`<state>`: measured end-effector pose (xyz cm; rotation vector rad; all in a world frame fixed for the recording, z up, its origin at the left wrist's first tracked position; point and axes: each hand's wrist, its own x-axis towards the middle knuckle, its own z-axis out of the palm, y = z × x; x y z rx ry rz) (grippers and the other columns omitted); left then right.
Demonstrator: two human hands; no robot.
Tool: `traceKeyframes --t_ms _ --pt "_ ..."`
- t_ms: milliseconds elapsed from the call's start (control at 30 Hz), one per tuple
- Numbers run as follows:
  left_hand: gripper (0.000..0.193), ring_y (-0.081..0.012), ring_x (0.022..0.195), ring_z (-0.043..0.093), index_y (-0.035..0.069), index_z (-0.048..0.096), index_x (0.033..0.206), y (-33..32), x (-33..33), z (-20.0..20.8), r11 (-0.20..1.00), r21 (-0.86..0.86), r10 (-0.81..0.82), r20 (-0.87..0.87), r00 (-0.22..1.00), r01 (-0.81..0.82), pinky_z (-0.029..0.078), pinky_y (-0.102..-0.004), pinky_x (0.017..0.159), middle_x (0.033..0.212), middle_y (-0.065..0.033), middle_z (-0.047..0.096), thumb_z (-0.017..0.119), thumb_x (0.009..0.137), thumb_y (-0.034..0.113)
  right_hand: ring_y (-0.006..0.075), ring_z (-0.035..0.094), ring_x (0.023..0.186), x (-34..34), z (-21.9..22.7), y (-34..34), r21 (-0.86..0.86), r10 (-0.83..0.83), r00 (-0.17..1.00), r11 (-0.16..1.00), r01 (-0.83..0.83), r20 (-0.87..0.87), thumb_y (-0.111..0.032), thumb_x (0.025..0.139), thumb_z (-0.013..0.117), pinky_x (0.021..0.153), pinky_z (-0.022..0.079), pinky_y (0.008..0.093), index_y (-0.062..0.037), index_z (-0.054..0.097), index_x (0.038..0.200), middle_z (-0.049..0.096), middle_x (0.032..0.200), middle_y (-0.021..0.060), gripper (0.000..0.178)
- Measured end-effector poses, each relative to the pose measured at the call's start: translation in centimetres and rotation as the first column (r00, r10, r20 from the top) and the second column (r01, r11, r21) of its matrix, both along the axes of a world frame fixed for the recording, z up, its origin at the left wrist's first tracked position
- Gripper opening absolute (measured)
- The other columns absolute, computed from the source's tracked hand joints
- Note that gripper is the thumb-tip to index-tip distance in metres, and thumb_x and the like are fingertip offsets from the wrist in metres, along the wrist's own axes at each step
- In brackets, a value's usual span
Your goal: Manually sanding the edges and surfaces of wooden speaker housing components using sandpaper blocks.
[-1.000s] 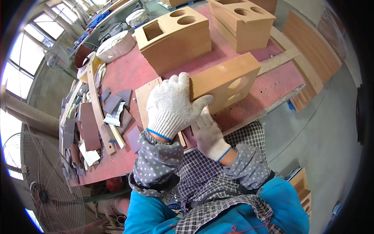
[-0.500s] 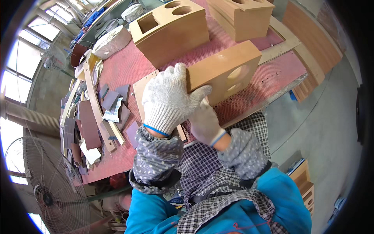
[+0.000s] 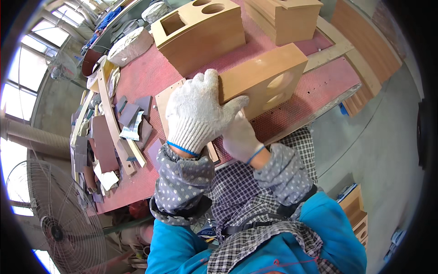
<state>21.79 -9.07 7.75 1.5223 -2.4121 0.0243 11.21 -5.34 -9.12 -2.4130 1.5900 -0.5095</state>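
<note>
A pale brown wooden box [image 3: 260, 73] with round holes in its near face stands tilted on the red table. My left hand [image 3: 196, 114], in a white knitted glove, grips the box's left end, its thumb along the near side. Just below that thumb, my right hand [image 3: 241, 140], also gloved, is closed at the box's near left corner. Its fingertips are hidden behind the left thumb, and I cannot make out what they hold. A flat wooden board [image 3: 165, 102] lies partly under my left hand.
Two more wooden boxes with cut-outs, one at the back left [image 3: 200, 41] and one at the back right [image 3: 296, 23], stand on the red table [image 3: 150, 68]. Sandpaper pieces [image 3: 105, 146] and wooden strips [image 3: 112, 118] crowd its left side. A caged fan [image 3: 57, 228] stands lower left.
The box has shifted very slightly upward in view. My right hand has moved a little against its near corner, while my left hand keeps its grip.
</note>
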Motion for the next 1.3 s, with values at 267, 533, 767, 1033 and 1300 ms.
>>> traceKeyframes --t_ms 267,533,767,1033,1300 --pt "0.067 -0.0404 0.091 0.075 -0.004 0.067 0.106 0.1 0.7 -0.4 0.999 -0.044 -0.004 -0.007 1.000 0.004 0.059 -0.0506 0.081 0.095 -0.0232 0.073 0.081 0.087 0.058 0.0458 0.048 0.147 0.4 7.0 -1.7 0.673 0.136 0.988 0.738 -0.049 -0.076 -0.021 0.093 0.064 0.124 0.038 0.0511 0.0071 0.063 0.127 0.060 0.141 0.0303 0.044" --pt "0.069 -0.0404 0.092 0.075 -0.004 0.067 0.107 0.2 0.3 -0.2 1.000 -0.024 -0.005 -0.005 1.000 0.005 0.059 -0.0506 0.081 0.097 -0.0228 0.073 0.081 0.086 0.060 0.0432 0.055 0.137 -0.9 -0.1 2.5 -0.380 0.006 0.999 0.925 -0.021 -0.040 -0.020 0.093 0.062 0.110 0.047 0.0531 0.0014 0.068 0.116 0.065 0.131 0.0248 0.032" --pt "0.069 -0.0406 0.091 0.075 -0.003 0.067 0.106 0.0 -0.1 -0.7 1.000 -0.005 -0.011 -0.021 1.000 0.011 0.060 -0.0509 0.079 0.097 -0.0224 0.073 0.081 0.086 0.062 0.0425 0.054 0.139 -0.5 -0.1 2.3 -0.206 -0.048 0.989 0.978 0.019 -0.140 -0.021 0.095 0.060 0.123 0.040 0.0523 0.0054 0.065 0.129 0.062 0.133 0.0248 0.043" --pt "0.068 -0.0399 0.092 0.076 -0.003 0.069 0.108 -0.1 0.3 -0.5 0.999 -0.043 -0.006 -0.026 1.000 0.005 0.061 -0.0495 0.080 0.097 -0.0215 0.074 0.081 0.086 0.060 0.0498 0.055 0.135 -3.3 2.4 5.6 -0.302 0.200 0.947 0.946 -0.120 0.251 -0.017 0.075 0.077 0.123 0.041 0.0604 0.0070 0.063 0.127 0.059 0.138 0.0304 0.059" --pt "0.066 -0.0397 0.094 0.076 -0.002 0.070 0.107 0.0 0.0 -0.3 0.999 -0.027 0.018 -0.013 1.000 -0.018 0.061 -0.0500 0.080 0.098 -0.0219 0.075 0.081 0.086 0.059 0.0362 0.073 0.089 -5.8 0.8 7.6 -0.099 -0.247 0.858 0.941 0.323 0.450 -0.023 0.091 0.078 0.082 0.059 0.0504 0.0002 0.066 0.123 0.073 0.109 0.0158 0.042"
